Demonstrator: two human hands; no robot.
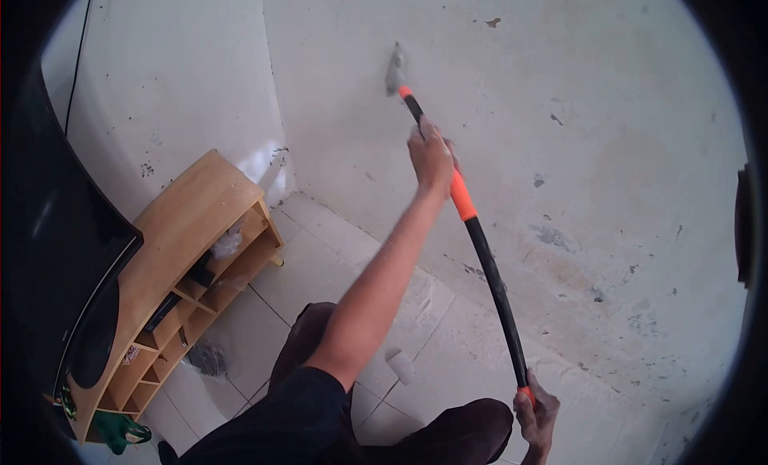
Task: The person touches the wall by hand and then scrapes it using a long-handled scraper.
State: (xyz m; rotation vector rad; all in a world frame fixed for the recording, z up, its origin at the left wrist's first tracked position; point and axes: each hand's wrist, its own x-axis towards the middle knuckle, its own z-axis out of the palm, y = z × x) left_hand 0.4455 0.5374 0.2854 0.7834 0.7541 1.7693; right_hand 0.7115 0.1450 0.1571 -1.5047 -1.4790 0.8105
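A long-handled scraper (490, 261) with a black and orange shaft slants across the view. Its grey metal blade (396, 69) is at the pale wall (496, 89), seemingly against the surface. My left hand (433, 157) is wrapped round the upper part of the shaft, below the blade. Farther down, my right hand (538, 413) closes on the orange end of the handle. Chipped spots and grey patches mark the wall.
On the left stands a curved wooden TV cabinet (196, 193) with open shelves and a large black screen (64, 249) on it. A green bag (120, 429) lies by its near end. The tiled floor (320, 241) is dusty, with a white cylindrical piece (400, 365) on it.
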